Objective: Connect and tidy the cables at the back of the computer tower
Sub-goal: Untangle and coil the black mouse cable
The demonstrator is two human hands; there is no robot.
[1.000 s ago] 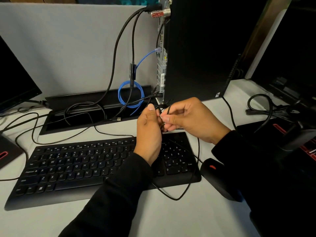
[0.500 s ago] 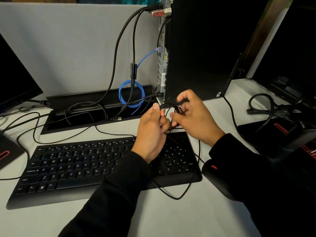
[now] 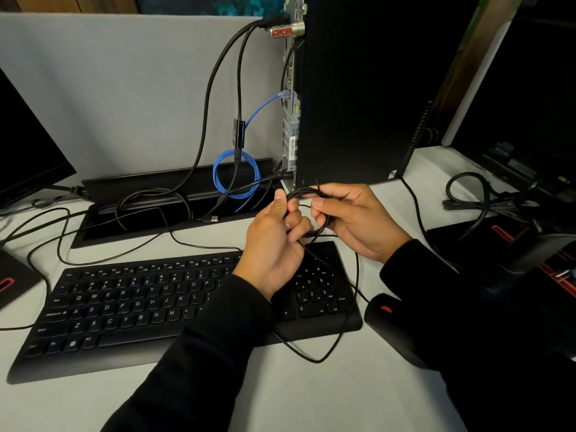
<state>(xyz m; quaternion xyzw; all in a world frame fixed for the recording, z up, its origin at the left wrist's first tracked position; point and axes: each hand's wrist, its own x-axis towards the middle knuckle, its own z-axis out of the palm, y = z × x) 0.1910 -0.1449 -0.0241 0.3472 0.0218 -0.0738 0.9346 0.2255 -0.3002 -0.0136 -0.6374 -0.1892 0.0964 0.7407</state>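
Both hands [image 3: 314, 226] grip coil [image 3: 307, 193] — thin, black.

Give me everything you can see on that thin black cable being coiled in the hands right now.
The thin black cable is slim, dark and flexible, wound into a small bundle of several loops held above the keyboard, in front of the computer tower. The left hand pinches one side and the right hand grips the other. A loose length hangs down, crosses the number pad and loops on the desk. A short stray end pokes up from the top of the coil.
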